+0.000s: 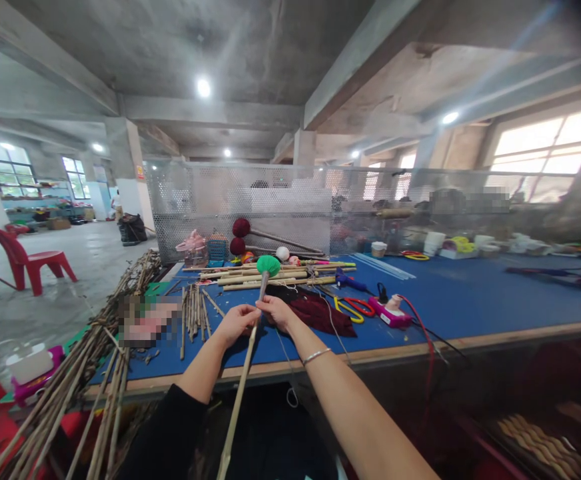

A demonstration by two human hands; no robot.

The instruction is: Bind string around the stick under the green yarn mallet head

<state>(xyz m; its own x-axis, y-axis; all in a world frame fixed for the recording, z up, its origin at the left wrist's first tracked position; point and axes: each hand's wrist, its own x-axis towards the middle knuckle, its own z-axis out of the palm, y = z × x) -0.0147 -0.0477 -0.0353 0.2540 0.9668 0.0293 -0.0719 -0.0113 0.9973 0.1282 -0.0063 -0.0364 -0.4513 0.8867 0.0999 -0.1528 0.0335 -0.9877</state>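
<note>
A long bamboo stick (243, 380) slants up from my lap to the table's edge. At its upper end sits a round green ball (269, 265), with a grey wrapped neck (264, 287) just below it. My left hand (239, 321) is closed around the stick, fingertips pinched at the lower end of the grey part. Close beside it, my right hand (275, 312) pinches the same spot from the other side. Whatever small piece lies between the fingertips is hidden. Dark red cloth (315, 311) lies just beyond my right hand.
On the blue table (450, 293) lie bamboo poles (270, 277), short sticks (195, 310), scissors (353, 308), a blue glue gun (351, 280) and a pink power strip (390, 315). Dark red balls on sticks (241, 228) rest by the mesh screen. Bundled branches (65, 393) jut out at left.
</note>
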